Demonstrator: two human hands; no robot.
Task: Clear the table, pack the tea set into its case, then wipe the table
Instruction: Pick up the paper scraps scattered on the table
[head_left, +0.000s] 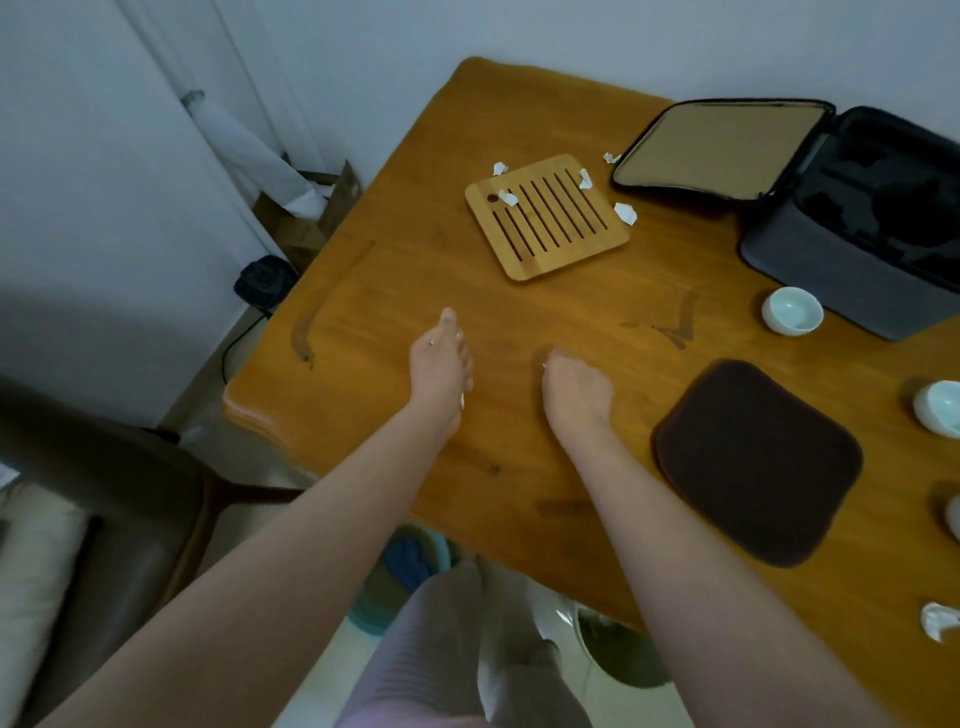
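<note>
My left hand (441, 358) keeps fingers straight over the counter (363, 291); right hand (574, 387) fingers curl, I cannot tell around what.

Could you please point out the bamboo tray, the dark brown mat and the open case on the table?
bamboo tray (551, 224): head view, bare slats near its middle.
dark brown mat (756, 462): head view, middle of its top surface.
open case (831, 283): head view, its grey front wall.

A brown chair (104, 499) sits down and left of the left hand (441, 364). Farther up and left, a white roll (244, 140) leans in a cardboard box (332, 208). A small black thing (262, 280) lies beside the box.
</note>
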